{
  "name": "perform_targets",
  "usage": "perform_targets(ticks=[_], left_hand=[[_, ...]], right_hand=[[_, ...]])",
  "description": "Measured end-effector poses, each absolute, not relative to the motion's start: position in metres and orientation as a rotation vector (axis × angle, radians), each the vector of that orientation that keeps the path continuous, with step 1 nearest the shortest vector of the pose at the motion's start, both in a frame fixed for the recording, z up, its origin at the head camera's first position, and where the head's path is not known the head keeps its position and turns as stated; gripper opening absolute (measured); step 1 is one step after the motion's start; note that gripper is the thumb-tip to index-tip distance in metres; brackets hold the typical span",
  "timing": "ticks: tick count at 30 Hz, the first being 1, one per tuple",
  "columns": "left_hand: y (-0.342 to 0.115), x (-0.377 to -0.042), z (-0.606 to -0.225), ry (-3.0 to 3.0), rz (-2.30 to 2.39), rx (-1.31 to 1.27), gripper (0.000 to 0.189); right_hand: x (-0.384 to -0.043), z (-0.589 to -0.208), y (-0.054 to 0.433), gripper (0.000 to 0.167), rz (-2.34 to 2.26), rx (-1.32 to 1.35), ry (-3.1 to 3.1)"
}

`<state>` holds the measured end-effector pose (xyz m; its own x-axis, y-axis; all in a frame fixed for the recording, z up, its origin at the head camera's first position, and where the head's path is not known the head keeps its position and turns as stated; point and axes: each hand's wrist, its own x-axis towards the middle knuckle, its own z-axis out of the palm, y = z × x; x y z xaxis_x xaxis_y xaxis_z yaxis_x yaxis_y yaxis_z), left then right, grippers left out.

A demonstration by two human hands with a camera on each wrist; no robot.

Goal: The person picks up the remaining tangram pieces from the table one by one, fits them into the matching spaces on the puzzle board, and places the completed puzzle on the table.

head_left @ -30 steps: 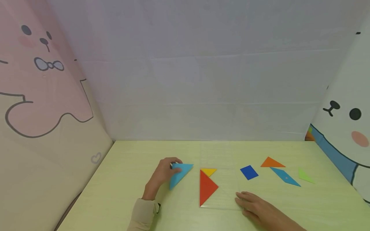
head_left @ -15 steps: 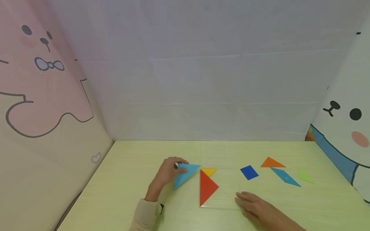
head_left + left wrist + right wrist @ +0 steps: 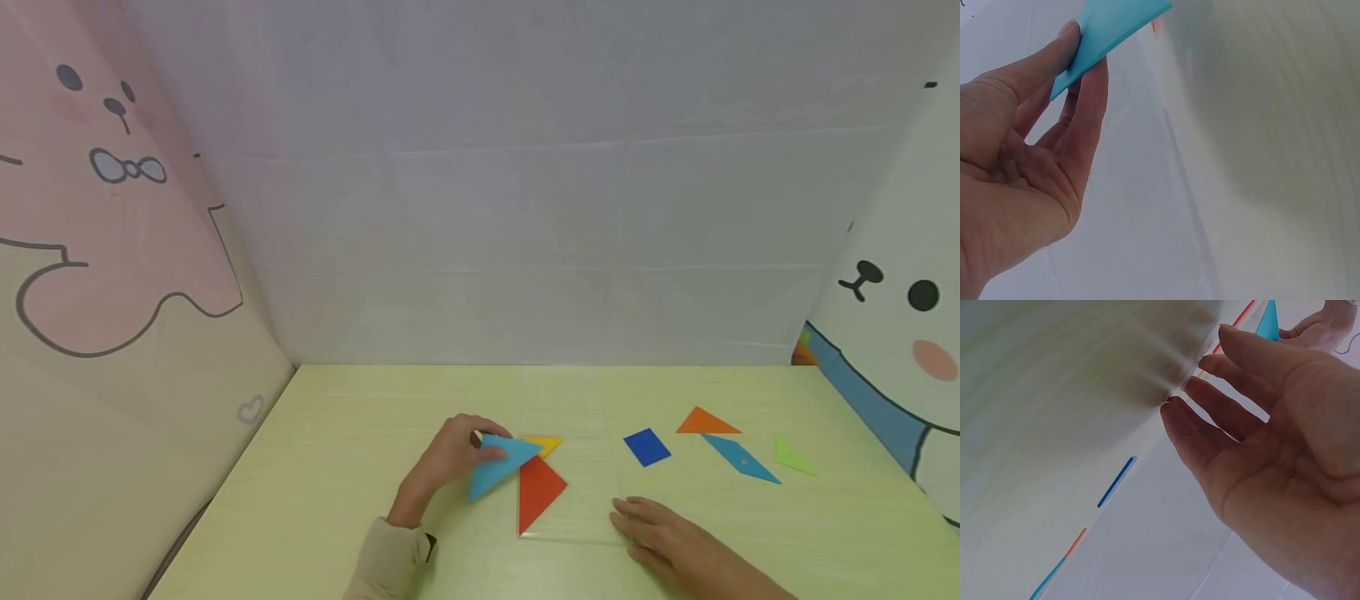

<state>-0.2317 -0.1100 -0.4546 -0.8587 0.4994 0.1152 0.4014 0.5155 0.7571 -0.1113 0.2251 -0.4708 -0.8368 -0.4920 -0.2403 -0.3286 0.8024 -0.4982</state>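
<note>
Between thumb and fingers my left hand (image 3: 453, 454) pinches a light blue triangle tangram piece (image 3: 501, 463), seen edge-on in the left wrist view (image 3: 1113, 28). It is raised and tilted, overlapping the corner of the red triangle (image 3: 537, 496) and part of the yellow triangle (image 3: 549, 444) in the head view. Those two lie at the left side of a clear square tray (image 3: 573, 542). Beside the tray's front right corner, my right hand (image 3: 660, 533) rests with fingers extended, fingertips right at its edge; the right wrist view shows the same relaxed fingers (image 3: 1229, 412).
Right of the tray lie a dark blue square (image 3: 647, 447), an orange triangle (image 3: 705, 422), a blue parallelogram (image 3: 741, 459) and a pale green triangle (image 3: 791, 457). A clear lid-like sheet (image 3: 562, 396) extends behind the tray. Cloth walls (image 3: 480, 208) border the table.
My left hand has carried the light blue triangle rightward, from beside the tray to over the red and yellow triangles. My right hand has stayed in place.
</note>
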Motion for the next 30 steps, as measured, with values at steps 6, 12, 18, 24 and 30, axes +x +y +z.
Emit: perform_targets(ticks=[6,12,18,24,30], left_hand=[[-0.101,-0.227,-0.453,2.602,1.257,0.819,0.018],[-0.095,-0.225,-0.456,2.589,1.233,0.852,0.019],[-0.088,-0.222,-0.458,2.571,1.211,0.854,0.016],[-0.080,-0.219,-0.457,2.560,1.184,0.884,0.015],[-0.073,-0.216,-0.458,2.522,1.173,0.939,0.014]], right_hand=[[-0.111,-0.471,0.226,0.054,-0.637,-0.614,2.626],[-0.111,-0.470,0.226,0.053,-0.630,-0.628,2.633],[-0.112,-0.471,0.227,0.054,-0.637,-0.657,2.627],[-0.112,-0.471,0.227,0.054,-0.638,-0.624,2.622],[-0.111,-0.471,0.227,0.056,-0.647,-0.620,2.621]])
